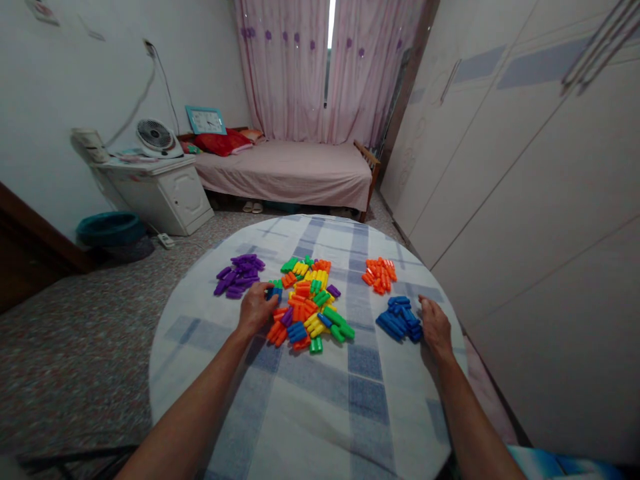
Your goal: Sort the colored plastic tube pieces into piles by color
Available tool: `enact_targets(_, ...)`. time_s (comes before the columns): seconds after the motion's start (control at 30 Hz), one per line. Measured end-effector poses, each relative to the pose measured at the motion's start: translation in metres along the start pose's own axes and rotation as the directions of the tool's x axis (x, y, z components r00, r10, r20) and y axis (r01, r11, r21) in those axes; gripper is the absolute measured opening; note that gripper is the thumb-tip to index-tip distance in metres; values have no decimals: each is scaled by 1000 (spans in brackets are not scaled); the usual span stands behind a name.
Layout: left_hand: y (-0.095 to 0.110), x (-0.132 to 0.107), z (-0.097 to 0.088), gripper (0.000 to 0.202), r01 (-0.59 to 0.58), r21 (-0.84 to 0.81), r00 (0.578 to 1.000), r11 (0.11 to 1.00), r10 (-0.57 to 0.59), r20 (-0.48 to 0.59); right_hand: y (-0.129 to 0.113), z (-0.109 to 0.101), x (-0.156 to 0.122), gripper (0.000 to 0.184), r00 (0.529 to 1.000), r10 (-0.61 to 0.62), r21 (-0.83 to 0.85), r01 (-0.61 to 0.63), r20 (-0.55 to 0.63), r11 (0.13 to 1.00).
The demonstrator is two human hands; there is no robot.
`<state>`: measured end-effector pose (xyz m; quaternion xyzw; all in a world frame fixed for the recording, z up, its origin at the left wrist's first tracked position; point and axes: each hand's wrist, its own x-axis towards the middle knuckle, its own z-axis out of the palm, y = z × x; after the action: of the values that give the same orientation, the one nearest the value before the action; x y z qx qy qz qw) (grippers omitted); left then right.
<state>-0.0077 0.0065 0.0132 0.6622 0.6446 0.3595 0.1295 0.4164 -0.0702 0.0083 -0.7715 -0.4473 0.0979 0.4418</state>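
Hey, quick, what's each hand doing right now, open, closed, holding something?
Left hand: fingers at a blue piece; can't tell if gripped.
Right hand: beside the blue pile, no piece visible; open or closed, can't tell.

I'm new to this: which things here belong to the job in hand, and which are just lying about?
Part of the job:
mixed-colour pile of small pieces
left hand, at a blue piece on that pile's left edge
purple pile
orange pile
blue pile
right hand, beside the blue pile

Just lying about:
fan
clock
red pillow
slippers
teal bin
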Motion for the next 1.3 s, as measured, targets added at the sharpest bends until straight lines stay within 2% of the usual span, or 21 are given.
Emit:
enact_targets(0.1, 9, 0, -9, 27, 18, -183, 997, 983, -32, -72, -16, -5, -13, 55, 988, -87, -25, 85, -131, 996)
enact_targets(0.17, 23, -6, -13, 30, -5, -308, 997, 952, -21, -79, -36, -5, -27, 47, 979, -154, 23, 159, -136, 987)
enact_targets(0.27, 54, -22, -12, 30, -94, -411, 995, 907, 91, -29, -75, 1, -56, 36, 970, -241, 171, 240, -16, 955)
enact_targets(0.33, 76, -35, -7, 30, -187, -427, 977, 885, 211, 10, -101, 9, -77, 31, 942, -315, 296, 269, 118, 917)
enact_targets(0.43, 102, -54, 4, 29, -293, -429, 934, 854, 351, 60, -127, 23, -104, 29, 873, -386, 422, 243, 297, 874)
enact_targets(0.5, 113, -63, 11, 30, -325, -442, 915, 836, 396, 77, -133, 31, -115, 29, 857, -399, 468, 220, 327, 856)
enact_targets(0.57, 120, -70, 16, 31, -336, -463, 906, 820, 415, 77, -132, 35, -120, 26, 883, -360, 491, 180, 301, 852)
enact_targets(0.67, 126, -76, 22, 31, -345, -493, 896, 799, 437, 81, -123, 36, -118, 24, 935, -234, 537, 58, 266, 841)
enact_targets(0.73, 130, -79, 26, 29, -359, -502, 886, 787, 457, 82, -118, 34, -115, 26, 934, -199, 563, -2, 295, 826)
enact_targets(0.83, 136, -82, 34, 28, -383, -515, 869, 767, 488, 81, -114, 30, -111, 25, 914, -227, 563, -2, 337, 827)
enact_targets(0.9, 139, -83, 38, 32, -391, -513, 869, 765, 490, 68, -111, 26, -105, 25, 924, -225, 543, 24, 308, 839)
enact_targets(1.0, 132, -80, 38, 38, -411, -455, 885, 790, 466, 10, -100, 14, -86, 26, 965, -201, 407, 118, 169, 906)
enact_targets(1.07, 118, -75, 31, 35, -429, -378, 895, 821, 442, -56, -86, 4, -68, 27, 978, -201, 252, 181, 53, 950)
enact_targets(1.17, 82, -63, 15, 28, -420, -227, 905, 878, 387, -179, -64, -8, -45, 31, 979, -202, 73, 204, -31, 976)
enact_targets(1.3, 27, -48, -4, 29, -328, -58, 914, 943, 301, -273, -41, -8, -30, 35, 972, -234, -93, 231, -19, 968)
